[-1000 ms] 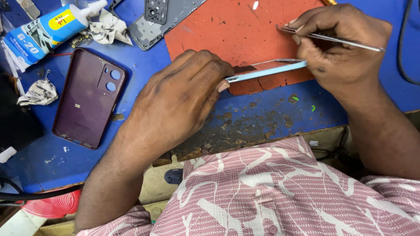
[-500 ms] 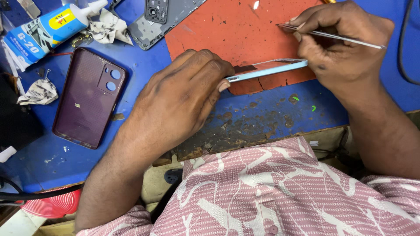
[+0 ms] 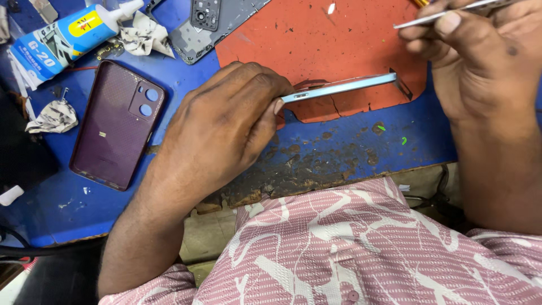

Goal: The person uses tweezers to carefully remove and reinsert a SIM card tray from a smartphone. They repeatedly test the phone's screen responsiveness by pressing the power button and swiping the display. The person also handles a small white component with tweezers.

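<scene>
2 hands (image 3: 226, 121) (image 3: 480, 56) work apart: left pinching a thin blue phone frame (image 3: 344, 86), right gripping probably steel tweezers (image 3: 435, 18).

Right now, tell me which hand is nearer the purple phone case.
Left. The left hand lies just beside the purple phone case; the right hand, with tweezers, is across the orange mat.

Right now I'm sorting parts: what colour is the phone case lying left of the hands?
Dark purple, seen in the head view: the phone case.
</scene>
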